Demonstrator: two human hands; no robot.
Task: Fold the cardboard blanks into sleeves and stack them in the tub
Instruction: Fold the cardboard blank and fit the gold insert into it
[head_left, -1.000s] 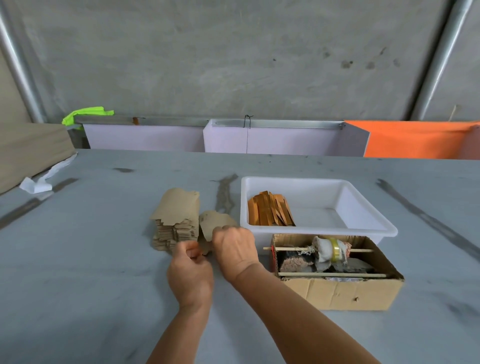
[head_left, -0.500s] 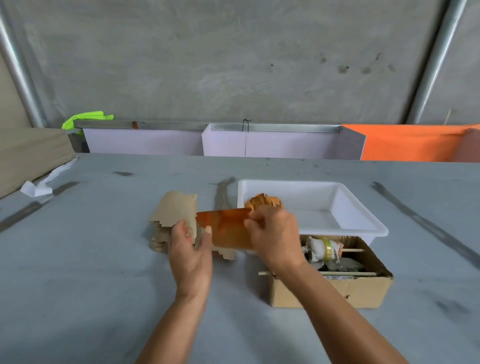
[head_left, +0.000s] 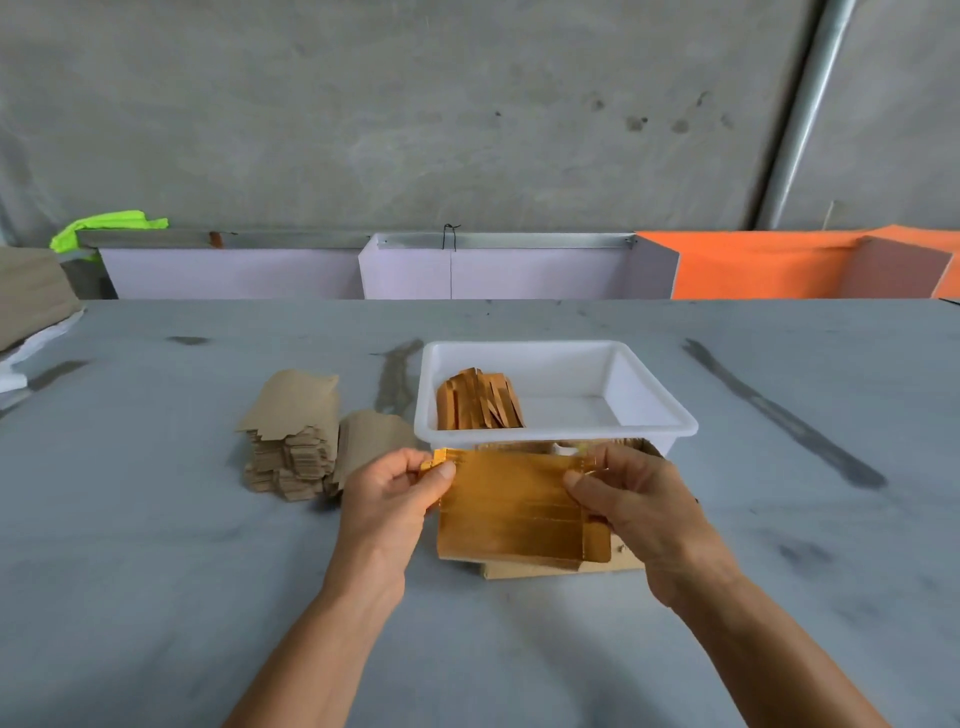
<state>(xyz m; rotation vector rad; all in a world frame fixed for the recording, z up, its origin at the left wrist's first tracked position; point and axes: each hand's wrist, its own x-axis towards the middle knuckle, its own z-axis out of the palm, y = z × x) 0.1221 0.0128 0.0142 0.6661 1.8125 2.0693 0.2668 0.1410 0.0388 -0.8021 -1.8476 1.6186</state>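
I hold a flat, shiny orange-gold cardboard blank (head_left: 511, 506) above the grey table (head_left: 156, 571), my left hand (head_left: 387, 499) pinching its upper left corner and my right hand (head_left: 636, 506) gripping its right edge. It hides most of the open brown cardboard box (head_left: 563, 569) beneath. Just beyond sits the white plastic tub (head_left: 649, 410) with folded orange sleeves (head_left: 478, 400) leaning at its left end. To the left lies a stack of brown blanks (head_left: 293, 436). Behind the table runs a concrete wall (head_left: 415, 114); I see no writing.

No text, label or number can be read anywhere — nothing legible on any surface
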